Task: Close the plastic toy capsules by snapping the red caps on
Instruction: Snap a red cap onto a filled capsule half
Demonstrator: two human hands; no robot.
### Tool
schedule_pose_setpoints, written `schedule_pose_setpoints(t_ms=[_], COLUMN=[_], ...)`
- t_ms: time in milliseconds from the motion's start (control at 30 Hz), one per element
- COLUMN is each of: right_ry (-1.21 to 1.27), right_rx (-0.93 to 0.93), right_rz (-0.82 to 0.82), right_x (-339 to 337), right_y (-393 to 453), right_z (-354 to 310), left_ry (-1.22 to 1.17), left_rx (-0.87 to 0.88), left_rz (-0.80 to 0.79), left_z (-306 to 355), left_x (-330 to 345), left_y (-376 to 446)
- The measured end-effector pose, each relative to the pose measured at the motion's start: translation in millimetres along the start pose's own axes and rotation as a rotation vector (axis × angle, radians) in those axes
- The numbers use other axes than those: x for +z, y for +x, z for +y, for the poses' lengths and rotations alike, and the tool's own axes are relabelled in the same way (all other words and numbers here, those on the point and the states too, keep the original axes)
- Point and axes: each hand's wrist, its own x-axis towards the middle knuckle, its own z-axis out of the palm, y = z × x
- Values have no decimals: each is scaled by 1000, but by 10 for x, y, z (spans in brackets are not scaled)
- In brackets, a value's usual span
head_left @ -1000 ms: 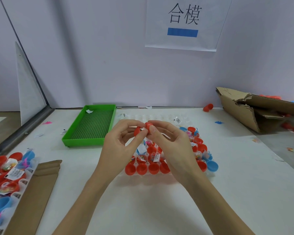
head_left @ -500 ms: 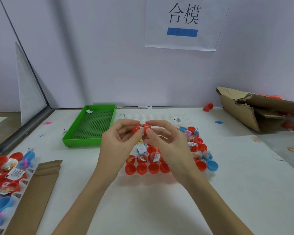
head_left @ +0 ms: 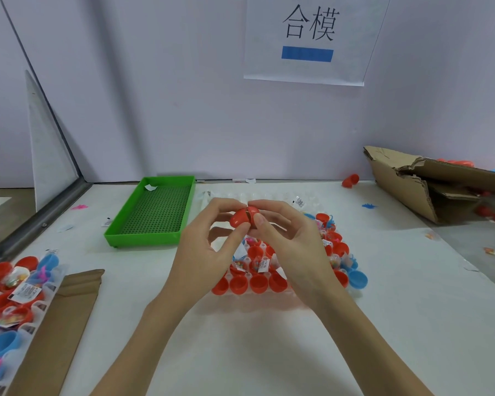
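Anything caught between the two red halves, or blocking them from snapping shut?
Nothing visible does. The left hand and right hand pinch the red capsule above the clear tray; its halves meet at a thin dark seam. Fingertips grip the outer shells, clear of the seam. The inside is hidden.

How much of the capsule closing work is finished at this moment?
Done: unclear; no closed capsules lie in the green tray. In hand: left hand and right hand press a red capsule together, seam still visible. Left: many open red halves in the clear tray.
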Motion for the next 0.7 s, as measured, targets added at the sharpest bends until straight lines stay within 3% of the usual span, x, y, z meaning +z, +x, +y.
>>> schedule_pose_setpoints(t_ms=[200,400,700], right_ry=[19,-84,-228], right_rx=[-19,-156,-271], right_rz=[15,20,44], right_x=[24,17,5], right_y=[-12,-2,1], right_z=[15,14,48], left_ry=[201,123,-60], left_rx=[133,50,26], left_rz=[13,116,115], left_z=[-6,1,24], left_x=[-15,30,68], left_y=[-4,-43,-43])
